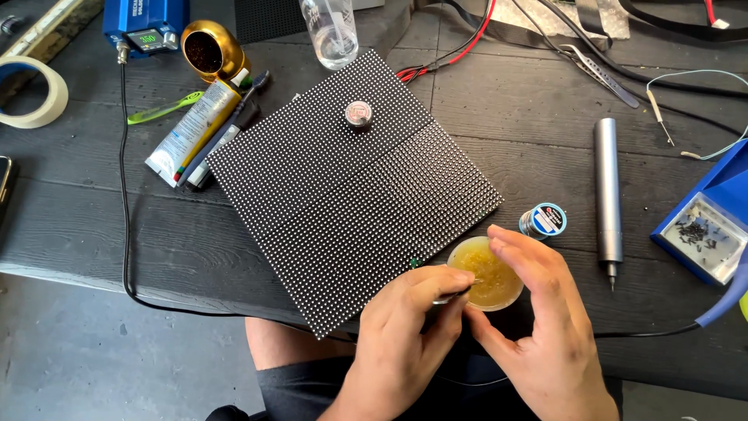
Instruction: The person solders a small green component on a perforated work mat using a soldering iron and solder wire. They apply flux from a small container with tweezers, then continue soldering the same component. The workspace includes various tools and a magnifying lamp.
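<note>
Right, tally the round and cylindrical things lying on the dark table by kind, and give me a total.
Round pot of yellow paste, steadied by the right hand while the left hand dips a thin tool in: 1
Small solder spool: 1
Ring of pale tape: 1
Grey metal cylinder tool: 1
Clear plastic bottle: 1
Total: 5

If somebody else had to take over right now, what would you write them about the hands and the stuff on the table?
Left hand: grip shut on thin metal tool, tip dipped in the yellow paste of the small round tin.
Right hand: open, fingers steadying the tin's right side.
Tin sits at the near right corner of the black dotted panel, beside a small solder spool and a grey metal pen-shaped driver.
Done: tool is in the paste.
Left: no paste visible on the panel yet.
</note>
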